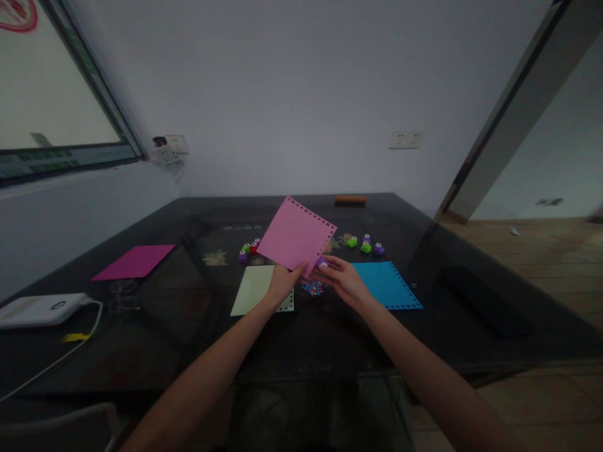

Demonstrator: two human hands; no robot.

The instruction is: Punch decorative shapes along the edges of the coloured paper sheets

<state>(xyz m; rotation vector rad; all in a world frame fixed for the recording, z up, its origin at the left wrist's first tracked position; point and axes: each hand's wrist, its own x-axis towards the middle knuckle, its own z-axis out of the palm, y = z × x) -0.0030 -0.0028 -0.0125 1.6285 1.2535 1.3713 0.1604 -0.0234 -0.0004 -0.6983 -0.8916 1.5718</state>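
Note:
My left hand (282, 280) holds a pink paper sheet (296, 235) by its lower corner, lifted above the dark table; two edges of the sheet carry punched holes. My right hand (343, 279) grips a small purple craft punch (321, 262) at the sheet's lower right edge. Under the hands lies a little heap of coloured punched bits (313, 288). A pale green sheet (257, 289) lies flat below my left hand. To the right of my right hand lies a blue sheet (386, 284) with a punched border.
Several small punches sit behind the sheet, at the left (247, 249) and at the right (365, 244). A magenta sheet (134, 261) lies at the far left, near glasses (121, 295) and a white device with a cable (43, 309). An orange-brown block (350, 199) rests at the table's far edge.

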